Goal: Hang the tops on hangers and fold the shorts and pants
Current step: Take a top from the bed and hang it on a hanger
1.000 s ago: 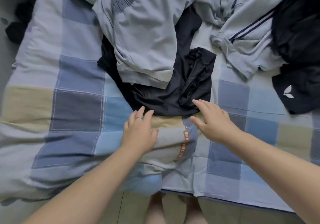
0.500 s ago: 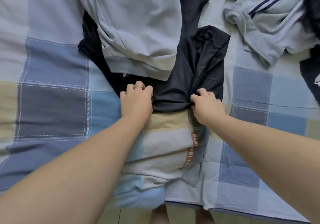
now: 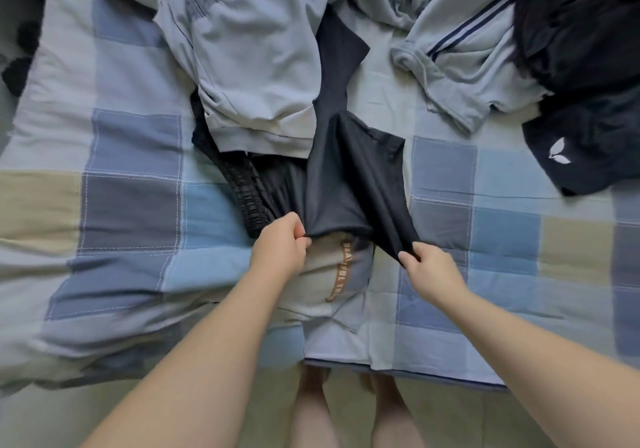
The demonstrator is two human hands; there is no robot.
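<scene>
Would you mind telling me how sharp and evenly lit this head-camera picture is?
Head view: soft, even light, no glare or hard shadows; the quilt squares bow from the wide lens; its left edge looks smeared; the left hand and right hand gripping the dark garment are fairly sharp; the black clothes at far right lose detail.

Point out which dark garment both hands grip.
The middle dark garment, its near edge pinched by the left hand and right hand; the leaf-logo black garment at right lies untouched.

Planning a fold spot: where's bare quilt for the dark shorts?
Bare quilt left of the dark shorts and left hand; smaller patch between right hand and the black logo garment. Crowded along the far side: grey top, striped garment.
</scene>
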